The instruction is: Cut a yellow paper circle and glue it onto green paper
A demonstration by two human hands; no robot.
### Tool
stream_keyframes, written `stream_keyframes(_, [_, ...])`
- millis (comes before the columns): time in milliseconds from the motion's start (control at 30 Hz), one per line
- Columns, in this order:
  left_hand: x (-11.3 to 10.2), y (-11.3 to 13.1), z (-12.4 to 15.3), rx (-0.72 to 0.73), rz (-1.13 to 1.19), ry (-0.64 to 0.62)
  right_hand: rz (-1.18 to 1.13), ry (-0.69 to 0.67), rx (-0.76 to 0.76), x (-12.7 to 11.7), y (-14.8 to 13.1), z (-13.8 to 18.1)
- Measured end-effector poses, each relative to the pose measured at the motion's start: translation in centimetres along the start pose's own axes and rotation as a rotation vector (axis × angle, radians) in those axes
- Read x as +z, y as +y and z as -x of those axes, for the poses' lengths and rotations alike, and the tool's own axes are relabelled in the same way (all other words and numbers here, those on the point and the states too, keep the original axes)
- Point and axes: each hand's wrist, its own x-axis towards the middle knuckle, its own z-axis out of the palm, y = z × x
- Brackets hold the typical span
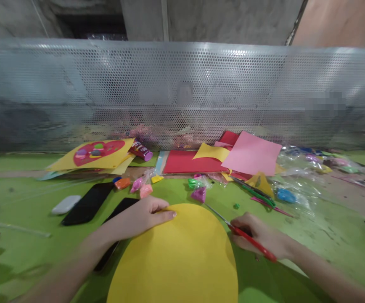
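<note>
A large yellow paper sheet point(179, 256) with a rounded far edge fills the front middle. My left hand point(151, 216) pinches its upper left edge, thumb on top. My right hand point(253, 235) is closed around the red-handled scissors point(252, 242), whose metal blades point up and left beside the paper's upper right edge. Just beyond the blade tips sits a small purple packet of clay point(199, 194). Under my left forearm lies a black phone point(124, 208), partly hidden by the arm and the paper.
Another black phone point(89, 204) and a white earbud case point(66, 205) lie at left. Behind are a yellow card with a red heart point(99, 152), red paper point(189, 162), pink paper point(253, 153) and green-handled scissors point(260, 195). A perforated metal panel point(182, 84) rises at the back.
</note>
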Motion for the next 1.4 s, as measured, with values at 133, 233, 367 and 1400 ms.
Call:
stream_keyframes(133, [0.2, 0.1, 0.0, 0.006, -0.004, 0.002, -0.010, -0.021, -0.024, 0.1, -0.1, -0.1])
stream_keyframes(233, [0.2, 0.1, 0.0, 0.001, -0.004, -0.002, -0.023, -0.022, -0.030, 0.2, -0.1, -0.1])
stream_keyframes(367, [0.1, 0.1, 0.1, -0.005, -0.012, 0.010, -0.027, -0.020, -0.025, 0.3, -0.1, -0.1])
stream_keyframes(1400, [0.0, 0.4, 0.2, -0.003, 0.010, 0.007, 0.006, -0.032, 0.055, 0.2, -1.0, 0.2])
